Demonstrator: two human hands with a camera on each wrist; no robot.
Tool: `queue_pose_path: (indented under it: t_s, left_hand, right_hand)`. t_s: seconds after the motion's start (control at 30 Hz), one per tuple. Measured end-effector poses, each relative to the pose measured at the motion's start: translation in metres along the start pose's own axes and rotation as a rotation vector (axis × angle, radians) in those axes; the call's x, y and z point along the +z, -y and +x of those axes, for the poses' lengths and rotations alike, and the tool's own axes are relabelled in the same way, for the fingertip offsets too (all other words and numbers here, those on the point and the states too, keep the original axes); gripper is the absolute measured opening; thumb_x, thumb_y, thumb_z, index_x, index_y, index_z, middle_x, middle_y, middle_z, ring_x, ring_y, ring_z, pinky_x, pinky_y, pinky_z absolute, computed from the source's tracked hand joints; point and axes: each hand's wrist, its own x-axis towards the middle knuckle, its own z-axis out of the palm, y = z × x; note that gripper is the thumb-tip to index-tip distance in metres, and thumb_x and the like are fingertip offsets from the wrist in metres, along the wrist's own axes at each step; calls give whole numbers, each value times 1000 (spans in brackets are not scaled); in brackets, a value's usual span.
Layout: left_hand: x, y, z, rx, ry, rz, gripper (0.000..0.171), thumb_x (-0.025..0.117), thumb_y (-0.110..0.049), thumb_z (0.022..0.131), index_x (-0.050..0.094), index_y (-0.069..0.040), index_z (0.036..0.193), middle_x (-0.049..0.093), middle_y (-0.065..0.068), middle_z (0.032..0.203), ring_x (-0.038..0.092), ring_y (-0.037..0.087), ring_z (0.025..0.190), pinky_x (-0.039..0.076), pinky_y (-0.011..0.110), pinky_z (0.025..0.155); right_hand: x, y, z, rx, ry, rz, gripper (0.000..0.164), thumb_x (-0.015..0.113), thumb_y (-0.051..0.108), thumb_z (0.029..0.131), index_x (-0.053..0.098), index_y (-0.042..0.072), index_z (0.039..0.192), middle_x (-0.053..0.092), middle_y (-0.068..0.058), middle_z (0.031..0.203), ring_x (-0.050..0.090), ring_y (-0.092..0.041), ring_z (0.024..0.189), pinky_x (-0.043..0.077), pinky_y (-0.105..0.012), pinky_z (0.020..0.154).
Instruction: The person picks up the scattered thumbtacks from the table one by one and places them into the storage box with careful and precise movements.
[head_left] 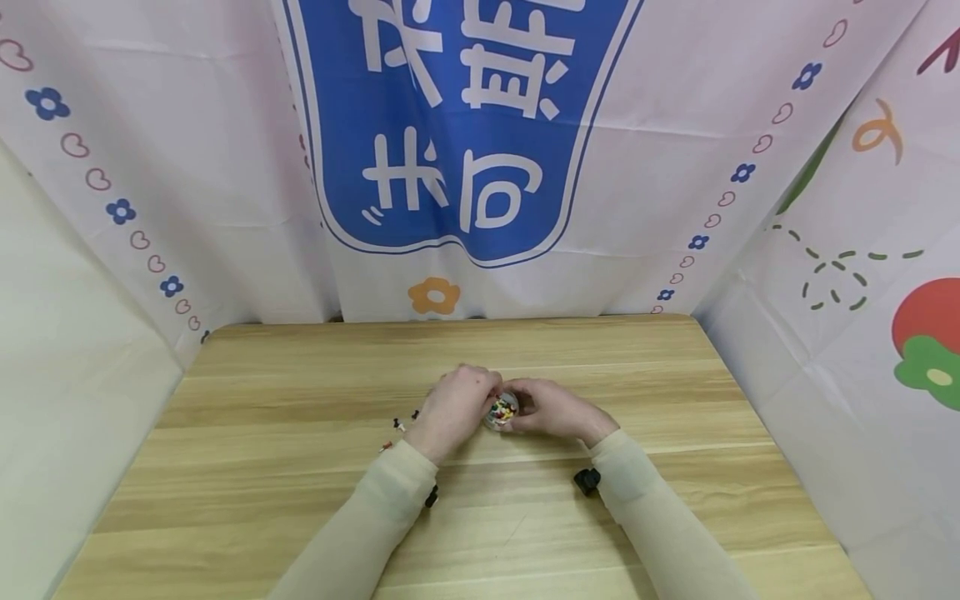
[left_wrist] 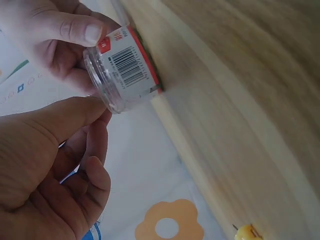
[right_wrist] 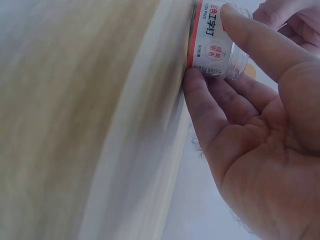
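A small clear jar (head_left: 501,412) of colourful push pins stands on the wooden table, its printed label (right_wrist: 210,37) facing the right wrist view. My right hand (head_left: 551,408) holds it from the right, thumb on one side and fingers round the other. At the jar's mouth is my left hand (head_left: 459,408), thumb and forefinger brought together right at the rim and the other fingers curled. Its fingertips are partly hidden, so I cannot tell whether a pin is between them. In the left wrist view the jar's barcode (left_wrist: 127,66) shows.
Left of my left hand lie several loose push pins, among them a dark one (head_left: 416,414) and a red one (head_left: 386,447). A yellow push pin (left_wrist: 247,232) shows low in the left wrist view. A printed cloth (head_left: 375,283) hangs behind the table's far edge.
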Motion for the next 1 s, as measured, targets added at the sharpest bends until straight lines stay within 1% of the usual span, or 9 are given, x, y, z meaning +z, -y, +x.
queue_pose_path:
  t_s: [0.1,0.2,0.3,0.4,0.47,0.6,0.67,0.77,1.0]
  left_hand:
    - [2,0,1,4,-3,6,4,75,-15,93,76,-19,95,71,-4,89,65,11,79,57,31,71]
    - [3,1,1,7,-9,0,5,75,-15,94,76,-17,98,72,-3,91,66,12,81,57,31,71]
    - [1,2,1,12,-20,-36,8,75,-16,94,77,-14,102,73,-3,94,66,12,84,57,31,73]
    - [-5,5,-1,5,-34,-77,7,75,-16,94,77,-14,101,73,-3,94,66,11,84,56,30,74]
    - [-10,7,-2,-2,-42,-88,6,77,-16,93,76,-15,99,73,-4,94,65,10,83,56,29,74]
    - [-21,14,-6,-13,-38,-64,13,80,-13,90,76,-14,102,74,-2,97,67,12,87,57,30,77]
    - [-26,18,-8,-27,-25,-45,15,80,-12,89,76,-14,104,74,-2,100,68,13,88,57,31,79]
    - [-33,25,-10,-61,-9,-38,15,80,-13,90,75,-15,104,75,-2,101,68,13,89,57,32,78]
    - [-46,45,-18,-133,-13,-67,11,81,-14,90,74,-15,99,74,0,97,67,15,86,58,35,73]
  right_hand:
    - [0,1,0,1,3,5,54,83,25,88,62,16,138,70,0,120,64,-11,102,54,-34,92]
    - [0,1,0,2,6,13,54,82,24,88,62,15,138,69,1,122,65,-11,103,54,-33,93]
    - [1,0,0,5,9,18,55,82,22,88,62,14,138,69,1,122,65,-11,105,53,-32,94]
    - [1,0,1,7,9,18,57,82,22,88,61,14,140,69,1,125,65,-11,108,52,-32,97]
    - [1,-1,1,7,10,22,58,82,23,88,60,13,141,69,1,126,64,-11,109,52,-32,97]
    - [1,-1,0,8,8,37,59,82,24,89,60,12,142,68,1,126,64,-11,111,52,-34,98]
    - [1,-1,0,9,5,38,58,82,26,89,60,13,142,68,1,125,64,-12,110,52,-36,98]
    - [2,-2,0,17,1,37,57,81,27,90,61,15,141,68,3,125,64,-11,111,52,-35,97]
    - [2,-3,1,33,12,49,56,81,24,90,60,16,142,68,3,128,64,-8,111,52,-32,97]
